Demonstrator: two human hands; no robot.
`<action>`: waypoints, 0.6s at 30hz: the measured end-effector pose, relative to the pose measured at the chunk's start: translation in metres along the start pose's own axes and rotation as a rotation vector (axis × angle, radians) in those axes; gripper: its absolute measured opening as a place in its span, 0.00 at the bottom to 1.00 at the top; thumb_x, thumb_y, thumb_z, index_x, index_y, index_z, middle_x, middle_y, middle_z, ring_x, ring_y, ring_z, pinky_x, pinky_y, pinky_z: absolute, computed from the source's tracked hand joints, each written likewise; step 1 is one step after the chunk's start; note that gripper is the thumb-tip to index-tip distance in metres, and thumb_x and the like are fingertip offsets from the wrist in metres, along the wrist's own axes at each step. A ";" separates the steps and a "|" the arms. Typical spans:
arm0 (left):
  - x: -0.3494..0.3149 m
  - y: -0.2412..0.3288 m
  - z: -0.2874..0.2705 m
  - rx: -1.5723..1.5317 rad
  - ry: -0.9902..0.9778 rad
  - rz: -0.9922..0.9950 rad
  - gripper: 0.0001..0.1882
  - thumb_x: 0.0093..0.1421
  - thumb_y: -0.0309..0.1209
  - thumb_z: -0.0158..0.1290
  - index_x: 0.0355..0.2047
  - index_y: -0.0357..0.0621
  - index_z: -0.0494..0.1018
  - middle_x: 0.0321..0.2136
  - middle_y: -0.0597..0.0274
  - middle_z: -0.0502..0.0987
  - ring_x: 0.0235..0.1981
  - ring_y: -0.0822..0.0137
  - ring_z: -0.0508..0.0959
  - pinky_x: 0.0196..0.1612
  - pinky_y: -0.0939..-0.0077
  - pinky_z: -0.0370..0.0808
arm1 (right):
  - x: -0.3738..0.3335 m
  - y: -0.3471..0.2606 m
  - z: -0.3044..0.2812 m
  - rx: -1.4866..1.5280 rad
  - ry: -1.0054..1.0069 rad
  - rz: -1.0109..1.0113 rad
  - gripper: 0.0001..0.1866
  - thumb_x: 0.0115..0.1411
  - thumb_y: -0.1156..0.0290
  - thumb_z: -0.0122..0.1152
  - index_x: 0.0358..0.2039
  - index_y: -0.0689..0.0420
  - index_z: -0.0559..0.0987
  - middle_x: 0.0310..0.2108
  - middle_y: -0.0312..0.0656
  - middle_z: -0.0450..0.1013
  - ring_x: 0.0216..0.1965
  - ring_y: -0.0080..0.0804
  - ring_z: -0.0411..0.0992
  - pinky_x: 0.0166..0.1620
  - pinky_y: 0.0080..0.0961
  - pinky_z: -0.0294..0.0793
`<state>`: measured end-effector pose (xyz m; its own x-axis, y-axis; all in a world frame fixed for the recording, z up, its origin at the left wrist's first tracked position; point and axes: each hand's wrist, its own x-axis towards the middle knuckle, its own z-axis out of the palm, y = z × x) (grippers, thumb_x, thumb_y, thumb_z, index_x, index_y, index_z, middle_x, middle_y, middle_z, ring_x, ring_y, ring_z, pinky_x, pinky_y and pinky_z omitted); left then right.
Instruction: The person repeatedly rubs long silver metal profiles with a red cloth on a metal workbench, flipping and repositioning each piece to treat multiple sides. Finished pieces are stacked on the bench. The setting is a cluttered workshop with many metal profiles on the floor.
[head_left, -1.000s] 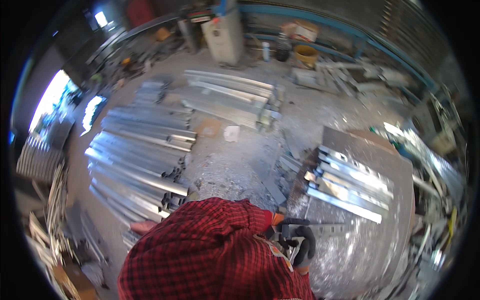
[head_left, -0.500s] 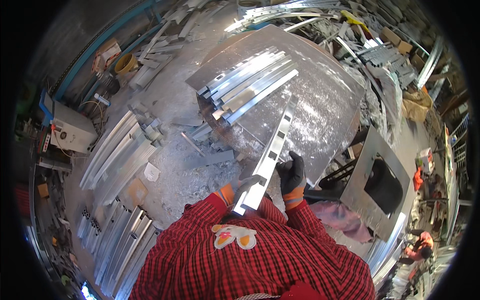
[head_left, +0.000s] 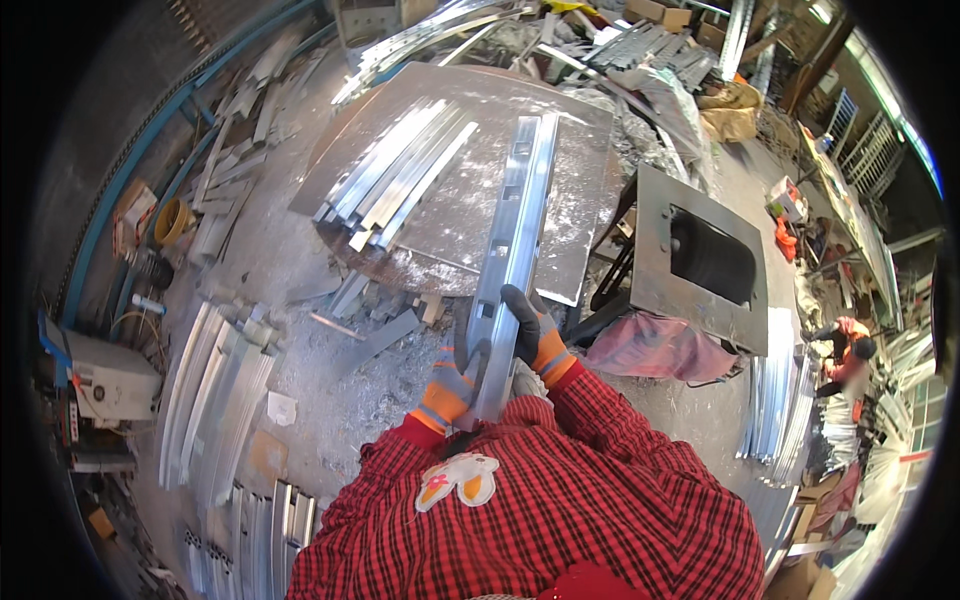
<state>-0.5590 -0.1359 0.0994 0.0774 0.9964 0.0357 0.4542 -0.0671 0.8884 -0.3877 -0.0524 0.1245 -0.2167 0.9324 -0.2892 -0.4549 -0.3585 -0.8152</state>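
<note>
A long silver metal channel (head_left: 514, 230) with square cut-outs along one face slants up from my chest, its far part over the metal-topped table. My left hand (head_left: 455, 378), in a grey and orange work glove, is closed on its left side near the lower end. Higher up on the opposite side, my right hand (head_left: 532, 332) grips it, dark-gloved fingers curled over the edge. On the table (head_left: 440, 262) lies a bundle of similar metal profiles (head_left: 405, 175), left of the held channel.
To the right stands a metal frame (head_left: 650, 245) with a dark square opening and a pink cloth (head_left: 650, 348) beneath it. Stacked profiles (head_left: 215, 390) lie on the floor at left, near a grey machine (head_left: 115, 375). Another person (head_left: 848, 350) crouches at far right.
My view has turned rightward. The channel has rotated to show a ribbed side and stands more upright in the picture. My right hand, earlier with fingers raised beside it, now grips it.
</note>
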 end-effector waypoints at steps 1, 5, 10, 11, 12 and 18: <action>0.000 0.010 0.005 0.005 0.030 -0.036 0.32 0.66 0.42 0.55 0.65 0.39 0.63 0.54 0.44 0.75 0.55 0.53 0.76 0.56 0.63 0.72 | -0.010 -0.011 0.001 -0.019 -0.004 -0.010 0.28 0.62 0.53 0.66 0.55 0.57 0.72 0.42 0.39 0.75 0.40 0.28 0.76 0.37 0.31 0.79; 0.020 0.013 0.019 -0.085 0.052 0.132 0.35 0.63 0.36 0.59 0.66 0.36 0.59 0.53 0.45 0.76 0.54 0.55 0.77 0.55 0.64 0.73 | -0.024 -0.020 -0.016 -0.363 0.042 -0.171 0.29 0.62 0.50 0.66 0.54 0.58 0.73 0.42 0.38 0.75 0.41 0.23 0.74 0.42 0.24 0.75; 0.034 0.043 0.064 0.111 0.085 0.167 0.40 0.57 0.37 0.64 0.66 0.38 0.59 0.58 0.41 0.70 0.60 0.46 0.71 0.61 0.58 0.68 | -0.026 -0.035 -0.052 -0.526 0.314 -0.406 0.26 0.64 0.55 0.65 0.52 0.63 0.72 0.41 0.38 0.73 0.42 0.28 0.71 0.46 0.26 0.72; 0.045 0.046 0.074 0.046 0.040 0.200 0.42 0.58 0.38 0.63 0.68 0.38 0.55 0.59 0.43 0.69 0.59 0.50 0.71 0.61 0.61 0.68 | -0.026 -0.042 -0.064 -0.511 0.299 -0.463 0.32 0.62 0.52 0.66 0.55 0.64 0.70 0.44 0.42 0.74 0.44 0.29 0.71 0.48 0.28 0.72; 0.049 0.055 0.085 -0.071 -0.051 0.150 0.42 0.59 0.38 0.62 0.68 0.38 0.55 0.59 0.43 0.69 0.58 0.52 0.72 0.60 0.62 0.69 | -0.025 -0.049 -0.078 -0.498 0.287 -0.521 0.37 0.61 0.48 0.67 0.58 0.64 0.67 0.46 0.45 0.74 0.45 0.30 0.72 0.49 0.29 0.72; 0.074 0.146 0.179 -0.405 -0.294 -0.037 0.50 0.57 0.43 0.65 0.70 0.38 0.49 0.60 0.43 0.67 0.57 0.56 0.73 0.58 0.63 0.72 | -0.024 -0.080 -0.180 -0.336 0.427 -0.547 0.41 0.63 0.50 0.64 0.67 0.62 0.59 0.54 0.57 0.71 0.56 0.40 0.70 0.59 0.35 0.68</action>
<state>-0.3286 -0.0817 0.1498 0.3414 0.9367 -0.0780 0.0851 0.0518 0.9950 -0.1906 -0.0380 0.1064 0.3467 0.9341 0.0854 -0.1001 0.1274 -0.9868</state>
